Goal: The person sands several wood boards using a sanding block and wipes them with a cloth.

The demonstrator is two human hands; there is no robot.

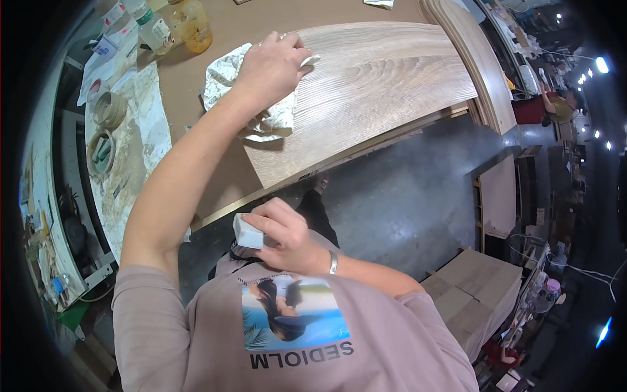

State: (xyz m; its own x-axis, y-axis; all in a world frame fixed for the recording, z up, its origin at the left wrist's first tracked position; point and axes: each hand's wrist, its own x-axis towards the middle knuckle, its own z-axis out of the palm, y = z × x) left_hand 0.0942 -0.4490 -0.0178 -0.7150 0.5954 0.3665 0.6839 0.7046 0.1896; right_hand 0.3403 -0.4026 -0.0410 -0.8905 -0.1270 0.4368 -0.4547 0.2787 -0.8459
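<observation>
A wood-grain board (379, 78) lies on the workbench in front of me. At its left end my left hand (271, 68) is closed on a crumpled, stained white cloth (223, 70), pressing it against the board. Part of the cloth spreads out under the hand and wrist, past the board's left edge. Close to my body, below the bench's front edge, my right hand (287, 235) grips a small pale grey-white block (249, 234) between thumb and fingers. What the block is made of, I cannot tell.
Bottles (191, 26) stand at the back left of the bench. Near them are a tape roll (110, 110) and a round container (102, 152) on stained paper. Curved boards (477, 65) are stacked at the right. Cardboard-covered stacks (473, 294) stand behind on the right; another person (555, 108) is farther off.
</observation>
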